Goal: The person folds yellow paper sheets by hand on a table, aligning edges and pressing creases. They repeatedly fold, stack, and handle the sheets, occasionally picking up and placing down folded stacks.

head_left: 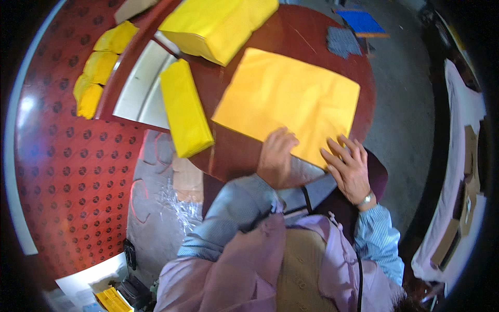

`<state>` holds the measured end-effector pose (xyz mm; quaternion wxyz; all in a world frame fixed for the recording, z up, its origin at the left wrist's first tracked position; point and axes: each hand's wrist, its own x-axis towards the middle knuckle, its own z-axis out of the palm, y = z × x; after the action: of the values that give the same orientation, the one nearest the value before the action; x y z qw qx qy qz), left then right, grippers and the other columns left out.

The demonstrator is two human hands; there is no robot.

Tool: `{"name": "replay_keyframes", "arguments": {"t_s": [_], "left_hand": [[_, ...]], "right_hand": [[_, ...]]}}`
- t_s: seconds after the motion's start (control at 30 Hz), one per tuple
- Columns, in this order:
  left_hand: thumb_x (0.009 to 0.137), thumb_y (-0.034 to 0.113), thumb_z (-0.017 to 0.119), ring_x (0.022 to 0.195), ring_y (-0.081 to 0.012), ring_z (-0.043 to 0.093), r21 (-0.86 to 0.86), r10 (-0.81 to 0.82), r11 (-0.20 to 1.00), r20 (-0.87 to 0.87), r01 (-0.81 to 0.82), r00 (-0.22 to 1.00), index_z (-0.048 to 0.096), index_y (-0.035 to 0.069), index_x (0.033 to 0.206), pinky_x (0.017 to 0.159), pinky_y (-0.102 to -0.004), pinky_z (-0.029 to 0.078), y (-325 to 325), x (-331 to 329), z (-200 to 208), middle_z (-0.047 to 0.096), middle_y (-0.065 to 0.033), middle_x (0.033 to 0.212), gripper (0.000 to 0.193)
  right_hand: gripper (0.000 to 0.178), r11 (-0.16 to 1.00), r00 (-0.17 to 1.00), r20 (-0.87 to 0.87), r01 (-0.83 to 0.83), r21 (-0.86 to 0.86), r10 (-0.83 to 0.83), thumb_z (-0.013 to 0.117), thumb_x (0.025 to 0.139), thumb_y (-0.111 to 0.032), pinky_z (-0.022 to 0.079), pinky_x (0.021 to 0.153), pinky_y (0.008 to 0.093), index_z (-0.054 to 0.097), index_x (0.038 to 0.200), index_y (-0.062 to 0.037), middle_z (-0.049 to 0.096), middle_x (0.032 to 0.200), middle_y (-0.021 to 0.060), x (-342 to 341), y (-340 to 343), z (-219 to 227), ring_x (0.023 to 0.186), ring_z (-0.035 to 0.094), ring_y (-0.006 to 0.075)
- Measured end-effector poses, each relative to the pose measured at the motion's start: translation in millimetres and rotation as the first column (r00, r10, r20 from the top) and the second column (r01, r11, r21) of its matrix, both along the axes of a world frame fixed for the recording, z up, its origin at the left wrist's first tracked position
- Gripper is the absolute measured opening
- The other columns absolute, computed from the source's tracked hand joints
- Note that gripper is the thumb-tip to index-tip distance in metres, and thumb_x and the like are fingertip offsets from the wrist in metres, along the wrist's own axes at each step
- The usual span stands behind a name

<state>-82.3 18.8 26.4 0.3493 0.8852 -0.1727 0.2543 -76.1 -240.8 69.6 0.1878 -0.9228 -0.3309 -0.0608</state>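
A broad orange-yellow sheet [291, 93], paper or thin cloth, lies on the round red-brown table [332, 31] in front of me. My left hand [275, 156] rests at its near edge, left of the near corner, with loosely bent fingers on the surface. At the near right edge, my right hand [348, 166] touches the sheet with its fingers spread. Neither hand is lifting it. A long yellow folded bundle [187, 109] lies left of the sheet. Beyond stands a larger yellow stack [215, 31].
A white tray-like piece [145, 78] sits by the bundle. Several yellow bundles [101, 67] lie on the red patterned surface [78, 171] at left. A grey cloth [343, 42] lies at the table's far right edge, near a blue panel [363, 22]. Cardboard pieces [457, 223] are at right.
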Motion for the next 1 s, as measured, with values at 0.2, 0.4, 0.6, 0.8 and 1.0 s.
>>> {"name": "replay_keyframes", "arguments": {"t_s": [0.2, 0.4, 0.6, 0.8, 1.0], "left_hand": [[0.084, -0.004, 0.065, 0.113, -0.0368, 0.062, 0.054, 0.066, 0.996, -0.039, -0.064, 0.997, 0.069, 0.005, 0.110, 0.100, -0.0482, 0.047, 14.4, 1.2, 4.3, 0.068, -0.0134, 0.111, 0.028], [0.083, -0.005, 0.065, 0.111, -0.0352, 0.060, 0.089, 0.146, 0.986, -0.041, -0.142, 0.988, 0.070, 0.008, 0.110, 0.100, -0.0476, 0.046, 33.7, 4.4, 0.8, 0.064, -0.0115, 0.110, 0.031], [0.081, -0.006, 0.064, 0.112, -0.0350, 0.059, 0.103, 0.204, 0.974, -0.018, -0.201, 0.979, 0.069, 0.009, 0.107, 0.099, -0.0482, 0.046, 46.5, 6.9, -3.5, 0.063, -0.0110, 0.110, 0.031], [0.084, -0.002, 0.064, 0.115, -0.0353, 0.058, 0.149, 0.266, 0.954, -0.021, -0.260, 0.964, 0.068, 0.008, 0.107, 0.103, -0.0488, 0.045, 61.2, 8.7, -6.7, 0.063, -0.0115, 0.112, 0.025], [0.088, 0.001, 0.065, 0.123, -0.0354, 0.056, 0.132, 0.218, 0.969, -0.042, -0.211, 0.975, 0.069, 0.007, 0.107, 0.109, -0.0517, 0.042, 60.4, 17.0, -3.8, 0.063, -0.0134, 0.118, 0.021]], "right_hand": [[0.041, 1.000, 1.000, -0.026, 0.007, -0.011, -0.007, 0.070, 0.099, -0.027, 0.030, 0.125, 0.0574, 0.073, 0.138, -0.0192, 0.062, 0.152, 0.0073, -0.8, 2.6, 3.5, 0.148, 0.048, 0.0353], [0.039, 1.000, 0.999, -0.033, 0.011, -0.019, -0.012, 0.070, 0.099, -0.027, 0.029, 0.125, 0.0580, 0.074, 0.138, -0.0206, 0.063, 0.151, 0.0087, -1.2, 2.3, 0.8, 0.148, 0.048, 0.0352], [0.039, 1.000, 0.999, -0.034, 0.010, -0.023, -0.011, 0.071, 0.099, -0.028, 0.029, 0.125, 0.0590, 0.075, 0.137, -0.0224, 0.062, 0.152, 0.0086, -0.9, 2.4, 0.3, 0.148, 0.048, 0.0354], [0.043, 0.999, 0.999, -0.029, -0.022, -0.028, 0.021, 0.071, 0.097, -0.028, 0.029, 0.125, 0.0593, 0.073, 0.140, -0.0231, 0.060, 0.154, 0.0088, 0.0, 5.4, 2.6, 0.149, 0.047, 0.0361], [0.044, 1.000, 0.999, -0.045, -0.009, -0.005, 0.009, 0.071, 0.096, -0.026, 0.030, 0.125, 0.0589, 0.072, 0.140, -0.0208, 0.060, 0.154, 0.0095, -2.7, 8.6, 3.9, 0.149, 0.047, 0.0363]]}}
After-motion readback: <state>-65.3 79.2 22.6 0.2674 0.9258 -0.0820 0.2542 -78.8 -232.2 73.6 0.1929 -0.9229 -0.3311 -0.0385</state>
